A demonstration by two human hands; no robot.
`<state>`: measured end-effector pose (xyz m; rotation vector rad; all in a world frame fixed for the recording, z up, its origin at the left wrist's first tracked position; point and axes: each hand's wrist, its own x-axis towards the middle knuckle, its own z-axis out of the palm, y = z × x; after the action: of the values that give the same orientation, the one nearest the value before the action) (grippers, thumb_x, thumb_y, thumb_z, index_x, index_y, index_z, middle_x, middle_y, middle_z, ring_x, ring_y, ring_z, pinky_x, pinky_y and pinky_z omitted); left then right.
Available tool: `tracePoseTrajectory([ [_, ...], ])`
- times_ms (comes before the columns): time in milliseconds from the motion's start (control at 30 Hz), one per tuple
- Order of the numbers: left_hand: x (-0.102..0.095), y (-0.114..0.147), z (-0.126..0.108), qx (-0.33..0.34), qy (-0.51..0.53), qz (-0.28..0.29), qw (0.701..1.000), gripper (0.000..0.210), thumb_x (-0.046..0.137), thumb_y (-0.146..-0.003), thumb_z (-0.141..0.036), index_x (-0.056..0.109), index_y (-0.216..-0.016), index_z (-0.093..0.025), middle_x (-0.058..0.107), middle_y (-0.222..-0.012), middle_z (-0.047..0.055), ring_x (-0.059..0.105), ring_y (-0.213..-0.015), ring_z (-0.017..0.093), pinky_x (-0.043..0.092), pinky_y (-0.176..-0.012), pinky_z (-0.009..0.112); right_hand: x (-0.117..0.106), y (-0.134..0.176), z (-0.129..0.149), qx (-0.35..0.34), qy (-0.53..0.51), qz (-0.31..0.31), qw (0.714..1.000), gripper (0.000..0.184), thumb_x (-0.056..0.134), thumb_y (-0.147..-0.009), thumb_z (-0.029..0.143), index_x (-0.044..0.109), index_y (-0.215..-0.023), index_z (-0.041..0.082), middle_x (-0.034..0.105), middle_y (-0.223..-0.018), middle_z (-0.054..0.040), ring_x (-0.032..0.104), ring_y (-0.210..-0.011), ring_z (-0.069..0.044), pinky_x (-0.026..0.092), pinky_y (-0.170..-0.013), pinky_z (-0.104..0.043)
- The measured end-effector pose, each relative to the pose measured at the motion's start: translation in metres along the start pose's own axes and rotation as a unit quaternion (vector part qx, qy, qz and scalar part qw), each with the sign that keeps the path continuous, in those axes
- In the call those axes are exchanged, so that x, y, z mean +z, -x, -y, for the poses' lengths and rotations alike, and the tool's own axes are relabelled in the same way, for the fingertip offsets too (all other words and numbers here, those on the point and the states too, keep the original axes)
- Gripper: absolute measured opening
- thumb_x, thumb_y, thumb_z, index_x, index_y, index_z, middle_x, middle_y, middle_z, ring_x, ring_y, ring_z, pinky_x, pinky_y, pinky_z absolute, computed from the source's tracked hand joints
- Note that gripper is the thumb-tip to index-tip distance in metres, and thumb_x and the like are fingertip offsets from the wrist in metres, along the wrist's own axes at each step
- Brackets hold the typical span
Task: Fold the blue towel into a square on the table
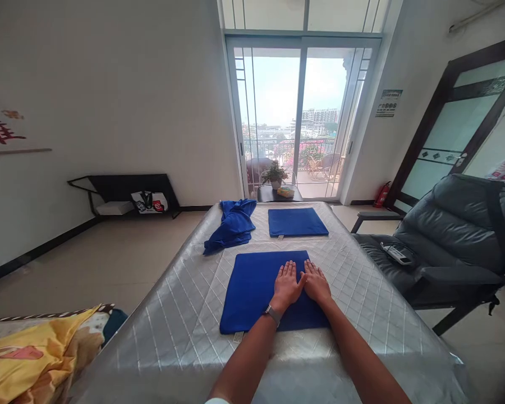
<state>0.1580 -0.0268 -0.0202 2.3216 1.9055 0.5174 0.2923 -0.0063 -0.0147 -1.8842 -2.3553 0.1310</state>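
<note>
A flat blue cloth cover [250,292], roughly square with a small pale tag at its near edge, lies on the quilted silver surface [172,320]. My left hand [288,285] rests palm down on its right half, fingers stretched forward. Close beside it, my right hand [317,281] lies flat on the cloth's right part, its thumb side touching or nearly touching the left. Neither hand grips anything. Beyond them sits a second flat blue cloth cover [298,222], also tagged. A crumpled blue cloth [232,225] lies to its left.
At right stands a dark grey armchair [454,224] with a white device [398,255] on its seat. Yellow patterned bedding [37,359] is at lower left. Past the far edge, a small table [273,194] holds a potted plant [275,174]. A black bench [128,188] lines the left wall.
</note>
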Motion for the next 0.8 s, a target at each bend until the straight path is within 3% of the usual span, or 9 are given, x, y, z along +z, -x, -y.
tracePoseTrajectory([
  [533, -0.036, 0.034, 0.116, -0.114, -0.067, -0.02, 0.991, 0.083, 0.008, -0.097, -0.066, 0.03, -0.156, -0.012, 0.032, -0.161, 0.013, 0.026, -0.151, 0.026, 0.021, -0.124, 0.047, 0.0, -0.002, 0.002, 0.012, -0.022, 0.0, 1.0, 0.065, 0.018, -0.101, 0.041, 0.024, -0.158, 0.01, 0.022, -0.165, -0.0063, 0.018, -0.153, -0.019, 0.01, -0.124, -0.038],
  [800, -0.045, 0.043, 0.145, -0.149, -0.083, -0.025, 0.985, 0.087, 0.007, -0.097, -0.067, 0.034, -0.154, -0.006, 0.031, -0.161, 0.016, 0.026, -0.151, 0.025, 0.02, -0.124, 0.043, -0.001, -0.002, 0.003, 0.013, -0.018, -0.002, 1.0, 0.065, 0.018, -0.101, 0.04, 0.024, -0.158, 0.009, 0.023, -0.165, -0.0071, 0.019, -0.153, -0.02, 0.01, -0.124, -0.038],
])
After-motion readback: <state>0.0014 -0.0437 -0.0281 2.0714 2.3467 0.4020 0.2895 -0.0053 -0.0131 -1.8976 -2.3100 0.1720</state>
